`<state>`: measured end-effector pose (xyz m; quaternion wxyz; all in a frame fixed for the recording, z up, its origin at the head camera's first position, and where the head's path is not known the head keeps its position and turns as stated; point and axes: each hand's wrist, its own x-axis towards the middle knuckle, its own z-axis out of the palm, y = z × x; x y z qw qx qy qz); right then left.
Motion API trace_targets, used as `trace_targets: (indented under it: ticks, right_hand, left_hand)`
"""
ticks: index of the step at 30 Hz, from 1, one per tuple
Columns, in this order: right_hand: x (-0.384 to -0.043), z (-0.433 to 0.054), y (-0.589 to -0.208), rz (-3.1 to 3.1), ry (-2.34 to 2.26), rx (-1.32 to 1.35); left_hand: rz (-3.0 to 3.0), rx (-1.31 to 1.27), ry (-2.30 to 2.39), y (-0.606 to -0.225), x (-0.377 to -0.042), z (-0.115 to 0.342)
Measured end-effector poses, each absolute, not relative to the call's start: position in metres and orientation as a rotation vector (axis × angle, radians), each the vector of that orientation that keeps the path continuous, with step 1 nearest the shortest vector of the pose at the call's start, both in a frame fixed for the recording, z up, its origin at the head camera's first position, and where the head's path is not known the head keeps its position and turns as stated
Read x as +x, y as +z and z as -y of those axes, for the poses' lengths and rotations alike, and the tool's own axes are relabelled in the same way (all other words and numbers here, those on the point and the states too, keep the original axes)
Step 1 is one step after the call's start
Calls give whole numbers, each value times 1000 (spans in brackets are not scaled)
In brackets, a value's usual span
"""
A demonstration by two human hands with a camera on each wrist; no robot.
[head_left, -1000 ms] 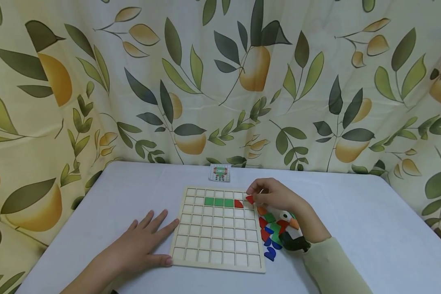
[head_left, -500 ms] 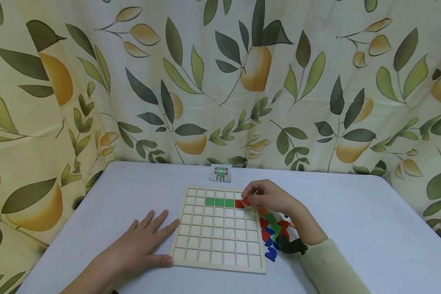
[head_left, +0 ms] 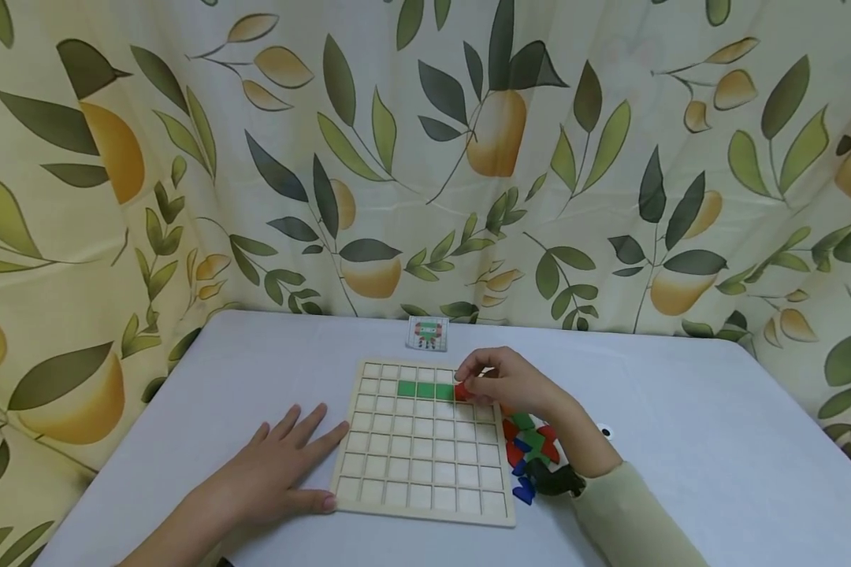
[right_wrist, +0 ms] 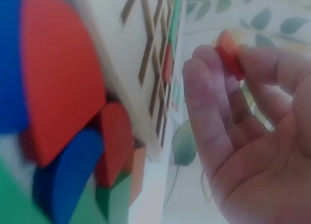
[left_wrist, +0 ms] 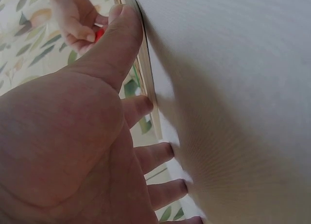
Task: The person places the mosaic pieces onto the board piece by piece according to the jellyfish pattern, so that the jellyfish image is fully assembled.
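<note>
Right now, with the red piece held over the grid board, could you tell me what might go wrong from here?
1. The right hand pinches the small red piece only at the fingertips, so it could slip or land crooked across the dividers of the grid board.
2. The right forearm lies over the pile of loose pieces beside the board; pulling back may scatter them.
3. The left hand rests flat at the board's edge, so a nudge could shift the green pieces.
</note>
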<state>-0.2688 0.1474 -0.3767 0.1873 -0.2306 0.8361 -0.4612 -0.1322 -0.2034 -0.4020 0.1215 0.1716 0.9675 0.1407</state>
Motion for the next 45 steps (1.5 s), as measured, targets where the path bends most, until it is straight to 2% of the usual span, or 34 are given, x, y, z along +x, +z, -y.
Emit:
trace_targets:
  ticks: [8, 17, 29, 45]
  right_hand:
    - [-269, -123, -373, -2368, -1253, -776]
    - [-288, -74, -372, -2429, -1009, -1015]
    - [-302, -34, -378, -2468, -878, -998]
    - [-297, -30, -379, -2561, -670, -962]
  left_hand:
    - [-2819, 533, 445, -400, -129, 204]
    - [-2828, 518, 429, -400, -130, 207]
    - [-2824, 528, 435, -401, -132, 207]
    - [-2827, 514, 415, -399, -132, 205]
